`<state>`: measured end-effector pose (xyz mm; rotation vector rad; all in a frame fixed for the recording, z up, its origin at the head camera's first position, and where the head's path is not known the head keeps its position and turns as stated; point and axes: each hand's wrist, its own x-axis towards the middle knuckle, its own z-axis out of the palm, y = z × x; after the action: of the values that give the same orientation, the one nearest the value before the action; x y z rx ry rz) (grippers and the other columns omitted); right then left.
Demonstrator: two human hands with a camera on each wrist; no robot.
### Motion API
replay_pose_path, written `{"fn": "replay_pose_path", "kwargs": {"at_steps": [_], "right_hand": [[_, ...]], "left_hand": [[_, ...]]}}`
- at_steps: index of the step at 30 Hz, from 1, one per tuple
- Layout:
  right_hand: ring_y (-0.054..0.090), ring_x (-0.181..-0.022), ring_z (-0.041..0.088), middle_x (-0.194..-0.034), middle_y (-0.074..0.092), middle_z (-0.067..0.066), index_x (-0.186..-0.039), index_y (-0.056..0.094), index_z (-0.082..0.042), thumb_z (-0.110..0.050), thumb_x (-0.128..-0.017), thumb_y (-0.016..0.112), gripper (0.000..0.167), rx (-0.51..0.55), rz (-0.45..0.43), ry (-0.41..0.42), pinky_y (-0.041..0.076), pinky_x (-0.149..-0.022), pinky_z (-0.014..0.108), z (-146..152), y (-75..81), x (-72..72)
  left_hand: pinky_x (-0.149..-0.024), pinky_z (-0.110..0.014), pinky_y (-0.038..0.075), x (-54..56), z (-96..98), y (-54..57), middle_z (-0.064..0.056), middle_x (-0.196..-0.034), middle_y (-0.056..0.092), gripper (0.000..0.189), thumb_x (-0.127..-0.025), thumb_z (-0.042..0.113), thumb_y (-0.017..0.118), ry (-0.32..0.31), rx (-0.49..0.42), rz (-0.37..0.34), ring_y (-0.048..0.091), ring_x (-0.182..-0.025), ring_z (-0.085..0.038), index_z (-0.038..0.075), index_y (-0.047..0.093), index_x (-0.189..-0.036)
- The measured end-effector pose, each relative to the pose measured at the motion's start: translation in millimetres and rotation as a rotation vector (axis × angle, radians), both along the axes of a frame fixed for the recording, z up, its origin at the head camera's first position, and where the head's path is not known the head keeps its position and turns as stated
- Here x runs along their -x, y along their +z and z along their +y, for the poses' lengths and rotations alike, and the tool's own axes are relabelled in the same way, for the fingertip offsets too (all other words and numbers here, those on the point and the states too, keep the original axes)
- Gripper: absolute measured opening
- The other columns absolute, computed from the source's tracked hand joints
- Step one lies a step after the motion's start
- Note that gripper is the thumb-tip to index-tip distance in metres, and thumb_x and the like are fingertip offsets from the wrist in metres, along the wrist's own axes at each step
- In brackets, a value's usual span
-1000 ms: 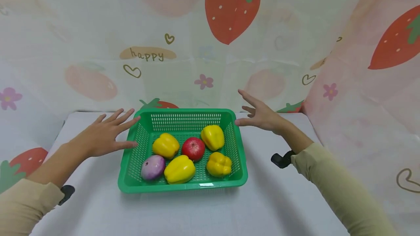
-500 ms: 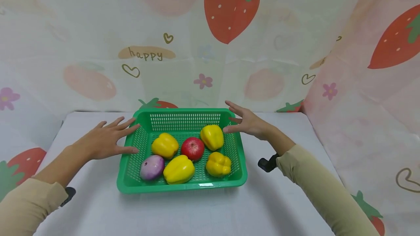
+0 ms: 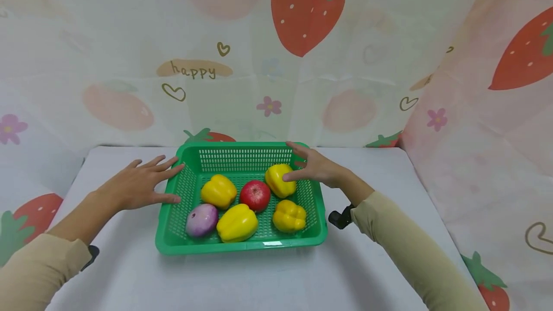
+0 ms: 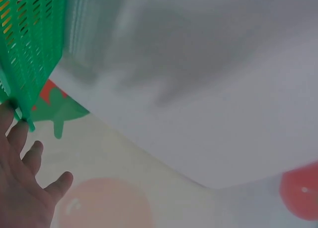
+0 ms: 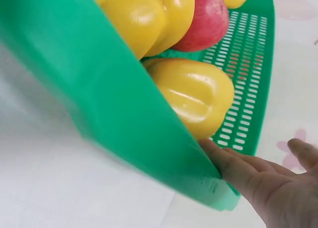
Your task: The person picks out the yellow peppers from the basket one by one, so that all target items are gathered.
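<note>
A green plastic basket [image 3: 207, 248] with slotted walls holds several yellow bell peppers [image 3: 237, 223], a red pomegranate-like fruit [image 3: 255, 196] and a round purple vegetable [image 3: 202, 220] resembling an onion. My left hand [image 3: 140, 184] is spread at the basket's left rim, palm down; in the left wrist view its fingertips [image 4: 19, 131] come right up to the green edge. Over the right rim reaches my right hand [image 3: 317, 166], thumb and fingers apart, its thumb overlapping the back right pepper [image 3: 280, 181] in the head view. The right wrist view has fingers [image 5: 233, 166] crossing the rim close to that pepper [image 5: 194, 94].
The basket stands on a table with a white cloth [image 3: 242, 282]. A printed curtain [image 3: 276, 80] with strawberries and hearts hangs behind the table and along its sides. Black wrist cameras [image 3: 341, 218] sit at both cuffs.
My right hand has moved left and down from outside the basket to over its right rim. The left hand has shifted slightly down. The basket and its contents stay put.
</note>
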<state>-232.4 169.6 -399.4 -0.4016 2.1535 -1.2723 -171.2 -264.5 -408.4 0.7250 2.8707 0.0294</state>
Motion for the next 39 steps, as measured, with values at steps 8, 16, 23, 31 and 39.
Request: {"fn": "replay_pose_path", "kwargs": {"at_steps": [8, 16, 23, 31, 39], "right_hand": [[0.032, -0.143, 0.042, -0.165, 0.014, 0.017, -0.16, 0.019, -0.024, -0.033, -0.085, 0.08, 0.098, -0.1, -0.07, -0.045, 0.046, -0.101, 0.058, -13, -1.0, 6.6], [0.028, -0.145, 0.04, -0.165, 0.013, 0.016, -0.159, 0.022, -0.022, -0.035, -0.086, 0.078, 0.093, -0.15, -0.156, -0.067, 0.043, -0.102, 0.063, -23, -4.9, 10.6], [0.037, -0.139, 0.041, -0.161, 0.024, 0.017, -0.159, 0.022, -0.021, -0.035, -0.087, 0.077, 0.092, -0.168, -0.199, -0.097, 0.046, -0.099, 0.063, -28, -10.4, 16.6], [0.035, -0.14, 0.043, -0.16, 0.026, 0.017, -0.158, 0.027, -0.021, -0.034, -0.087, 0.077, 0.088, -0.168, -0.244, -0.112, 0.045, -0.096, 0.066, -32, -17.9, 20.1], [0.035, -0.138, 0.044, -0.159, 0.025, 0.018, -0.156, 0.031, -0.019, -0.033, -0.086, 0.078, 0.085, -0.203, -0.277, -0.11, 0.047, -0.094, 0.066, -38, -30.5, 24.4]], "left_hand": [[-0.107, -0.074, 0.024, 0.5, 1.0, 1.2, -0.018, -0.158, 0.033, 0.089, -0.087, 0.069, 0.058, 0.0, -0.015, -0.019, 0.03, -0.143, -0.048, 0.013, 0.04, -0.153], [-0.106, -0.074, 0.026, 0.2, 0.1, 0.4, -0.018, -0.158, 0.033, 0.09, -0.086, 0.071, 0.056, 0.003, -0.015, -0.027, 0.03, -0.142, -0.049, 0.013, 0.04, -0.153], [-0.106, -0.074, 0.025, 1.3, 0.3, -0.9, -0.018, -0.159, 0.032, 0.09, -0.086, 0.071, 0.056, 0.013, -0.016, -0.036, 0.029, -0.142, -0.049, 0.013, 0.039, -0.153], [-0.106, -0.074, 0.026, 0.9, 1.4, -0.6, -0.019, -0.159, 0.031, 0.09, -0.086, 0.071, 0.057, 0.022, -0.027, -0.041, 0.028, -0.143, -0.049, 0.013, 0.039, -0.153], [-0.106, -0.073, 0.027, 0.8, 2.4, 0.9, -0.018, -0.159, 0.033, 0.089, -0.086, 0.071, 0.057, 0.015, -0.017, -0.036, 0.029, -0.142, -0.049, 0.014, 0.04, -0.153]]}}
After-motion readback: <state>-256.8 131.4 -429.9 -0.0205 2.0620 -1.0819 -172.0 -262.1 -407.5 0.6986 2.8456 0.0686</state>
